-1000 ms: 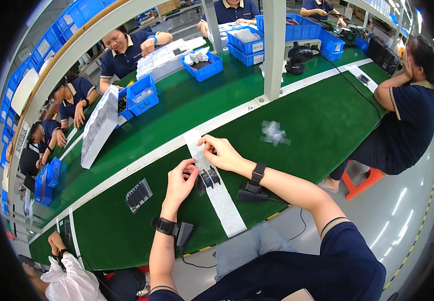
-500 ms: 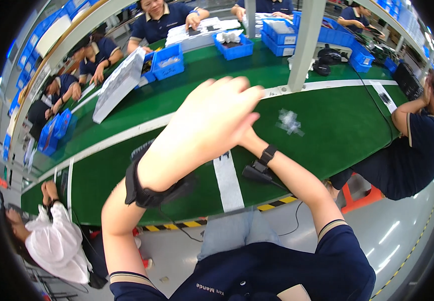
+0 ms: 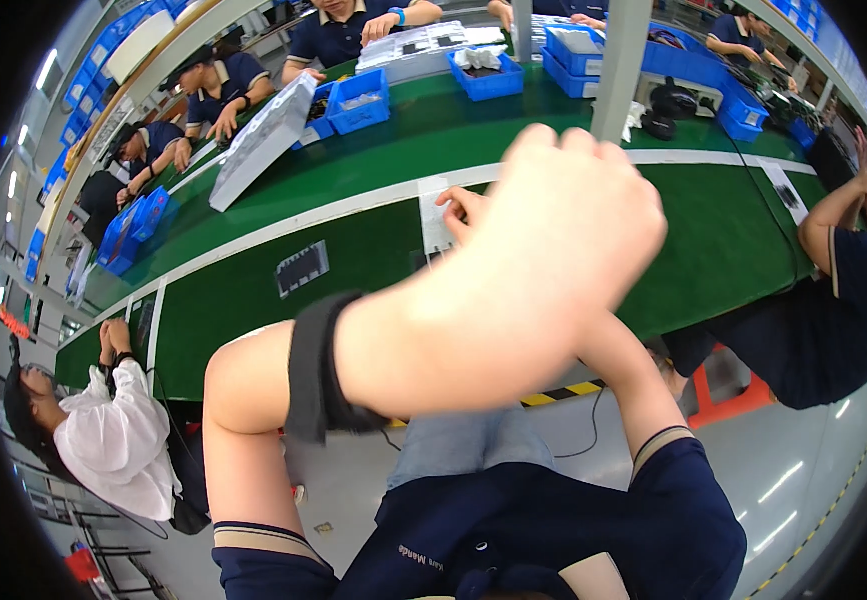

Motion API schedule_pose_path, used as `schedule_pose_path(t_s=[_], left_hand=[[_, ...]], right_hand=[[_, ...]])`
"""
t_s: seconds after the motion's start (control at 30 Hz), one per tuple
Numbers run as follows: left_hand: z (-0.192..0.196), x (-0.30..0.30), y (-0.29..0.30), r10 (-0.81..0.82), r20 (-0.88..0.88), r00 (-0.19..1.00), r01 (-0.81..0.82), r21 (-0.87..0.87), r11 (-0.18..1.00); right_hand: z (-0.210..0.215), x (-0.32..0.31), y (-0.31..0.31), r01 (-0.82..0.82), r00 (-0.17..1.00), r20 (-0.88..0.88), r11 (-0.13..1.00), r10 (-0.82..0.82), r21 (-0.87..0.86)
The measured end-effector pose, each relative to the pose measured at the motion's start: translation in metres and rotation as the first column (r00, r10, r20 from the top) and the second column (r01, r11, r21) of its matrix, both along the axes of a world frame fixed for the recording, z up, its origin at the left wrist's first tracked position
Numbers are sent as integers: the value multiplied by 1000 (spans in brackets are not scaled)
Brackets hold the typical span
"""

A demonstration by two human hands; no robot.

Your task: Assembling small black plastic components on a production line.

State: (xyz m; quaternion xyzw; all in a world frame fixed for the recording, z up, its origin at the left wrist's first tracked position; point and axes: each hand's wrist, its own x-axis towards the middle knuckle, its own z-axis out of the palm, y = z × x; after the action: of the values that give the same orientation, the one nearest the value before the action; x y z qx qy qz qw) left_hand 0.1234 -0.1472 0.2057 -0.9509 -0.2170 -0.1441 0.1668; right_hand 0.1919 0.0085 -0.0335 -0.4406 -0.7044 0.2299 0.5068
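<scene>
My left hand (image 3: 585,225) is raised close to the view, back uppermost and blurred. Its fingers fold down out of sight, so the hand looks closed and whatever is inside is hidden. A black strap (image 3: 318,370) circles that forearm. My right arm crosses beneath, and its wrist is covered by the left hand. Fingertips of my right hand (image 3: 463,210) show past the left forearm, curved and apart, with nothing visible between them. They hover over a white strip (image 3: 435,228) on the green tabletop. Farther left lies a flat clear packet with dark pieces (image 3: 301,268).
Blue bins (image 3: 360,100) and a tilted white foam tray (image 3: 265,145) stand across the bench. A grey post (image 3: 620,80) rises at its middle. Co-workers sit at the left (image 3: 113,425) and right (image 3: 863,290). A black cable (image 3: 768,200) runs along the right side.
My left hand has swung right and nearer the view, now covering the right wrist and the clear plastic on the table. My right fingertips have come into sight. The packet at left is uncovered.
</scene>
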Motion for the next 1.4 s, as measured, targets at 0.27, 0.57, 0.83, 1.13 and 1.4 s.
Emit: schedule_pose_path(t_s=[0.27, 0.57, 0.83, 1.13, 1.4], left_hand=[[-1, -31, -41, 307, -148, 940, -311, -11, 950], [-2, -37, -63, 430, -163, 888, -438, -13, 899], [-3, -36, -70, 466, -192, 864, -481, -39, 876], [-4, -32, -62, 503, -205, 839, -519, -30, 854], [-45, -65, 25, 231, -355, 906, -378, -430, 820]], right_hand=[[1, 5, -3, 8, 999, 31, 999, -9, 50], [1, 3, -5, 13, 1000, -24, 1000, -13, -15], [0, 7, -1, 21, 1000, 16, 998, -20, -67], [-4, -6, 2, 11, 1000, 20, 998, -10, -61], [1, -3, -4, -26, 996, -86, 998, 31, 56]])
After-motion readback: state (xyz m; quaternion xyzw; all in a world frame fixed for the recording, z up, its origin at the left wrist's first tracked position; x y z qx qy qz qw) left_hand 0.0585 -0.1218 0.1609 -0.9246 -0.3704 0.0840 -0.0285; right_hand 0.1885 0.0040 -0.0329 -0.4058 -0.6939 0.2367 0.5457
